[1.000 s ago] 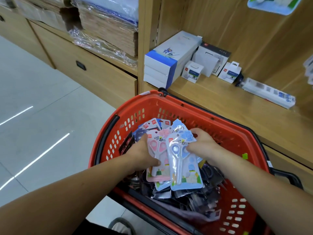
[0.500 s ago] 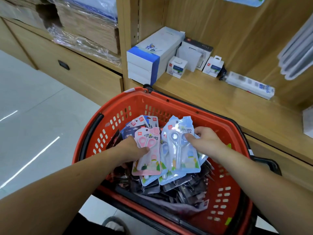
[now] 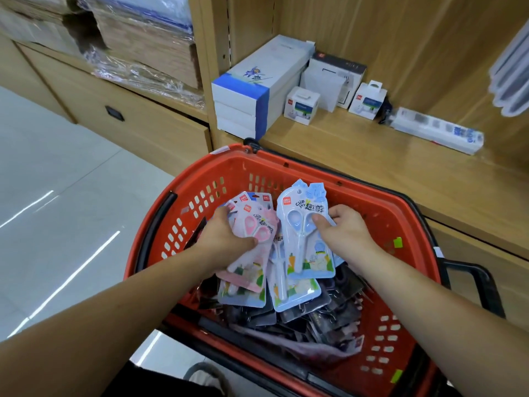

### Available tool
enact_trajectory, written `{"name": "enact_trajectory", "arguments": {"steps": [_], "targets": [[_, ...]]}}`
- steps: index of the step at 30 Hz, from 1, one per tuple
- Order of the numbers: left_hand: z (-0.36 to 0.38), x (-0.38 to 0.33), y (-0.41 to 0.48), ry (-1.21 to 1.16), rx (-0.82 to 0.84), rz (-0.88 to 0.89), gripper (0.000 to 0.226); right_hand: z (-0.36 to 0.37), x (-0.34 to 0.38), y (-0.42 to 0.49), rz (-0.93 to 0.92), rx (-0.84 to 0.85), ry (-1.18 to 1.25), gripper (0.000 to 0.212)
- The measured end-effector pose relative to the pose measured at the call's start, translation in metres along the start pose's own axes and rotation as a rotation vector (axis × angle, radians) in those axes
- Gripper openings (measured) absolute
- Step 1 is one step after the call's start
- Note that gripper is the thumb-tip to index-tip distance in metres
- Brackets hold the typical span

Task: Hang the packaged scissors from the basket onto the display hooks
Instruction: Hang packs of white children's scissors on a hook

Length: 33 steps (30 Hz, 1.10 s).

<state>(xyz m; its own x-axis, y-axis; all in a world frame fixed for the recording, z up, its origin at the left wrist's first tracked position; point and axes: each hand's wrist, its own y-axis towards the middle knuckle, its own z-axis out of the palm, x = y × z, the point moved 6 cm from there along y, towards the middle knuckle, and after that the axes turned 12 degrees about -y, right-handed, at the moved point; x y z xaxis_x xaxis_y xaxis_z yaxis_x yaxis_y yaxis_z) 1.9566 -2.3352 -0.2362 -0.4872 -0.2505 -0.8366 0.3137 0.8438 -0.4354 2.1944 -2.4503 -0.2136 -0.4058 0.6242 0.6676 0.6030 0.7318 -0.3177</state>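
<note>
wooden shelf (image 3: 357, 167) behind | red basket (image 3: 372, 216) holds scissor packs (image 3: 294, 295) | left hand (image 3: 226, 236) grips pink pack (image 3: 259, 224) | right hand (image 3: 343, 233) pinches blue pack (image 3: 300, 222)

Light: bright and even, falling from overhead; ceiling strips are reflecting as white streaks on the glossy floor (image 3: 57, 224).
Glare: plastic wrap (image 3: 148, 73) is glinting in patches.
Shadows: soft ones are lying under the boxes on the wooden shelf (image 3: 372, 167); the basket (image 3: 286, 164) is darkening toward its bottom.
Distortion: the wide lens is bowing straight edges and stretching the lower corners.
Blur: the long white box (image 3: 438, 130) at right is smearing, its print unreadable.
</note>
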Motion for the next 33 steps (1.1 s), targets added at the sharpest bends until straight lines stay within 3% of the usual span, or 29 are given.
{"name": "enact_trajectory", "arguments": {"steps": [3,6,10,17,27,33], "targets": [[-0.002,-0.004,-0.001,-0.175,0.036,-0.026,0.086,-0.004,-0.001,-0.003,0.009,0.002,0.031,0.017],[-0.014,-0.025,-0.006,-0.286,0.015,0.083,0.060,-0.011,0.006,-0.010,-0.013,0.006,0.101,0.010],[-0.030,-0.058,-0.023,-0.579,0.019,0.246,0.035,-0.025,0.029,-0.020,-0.068,0.012,0.165,0.029],[-0.006,-0.089,-0.047,-0.819,0.151,0.300,0.034,-0.056,0.100,-0.045,-0.260,0.054,0.210,0.033],[0.018,-0.146,-0.073,-0.874,0.224,0.374,0.034,-0.106,0.151,-0.059,-0.412,0.011,0.264,0.044],[0.010,-0.177,-0.081,-0.864,0.229,0.433,0.046,-0.137,0.148,-0.053,-0.467,0.017,0.375,0.046]]}}
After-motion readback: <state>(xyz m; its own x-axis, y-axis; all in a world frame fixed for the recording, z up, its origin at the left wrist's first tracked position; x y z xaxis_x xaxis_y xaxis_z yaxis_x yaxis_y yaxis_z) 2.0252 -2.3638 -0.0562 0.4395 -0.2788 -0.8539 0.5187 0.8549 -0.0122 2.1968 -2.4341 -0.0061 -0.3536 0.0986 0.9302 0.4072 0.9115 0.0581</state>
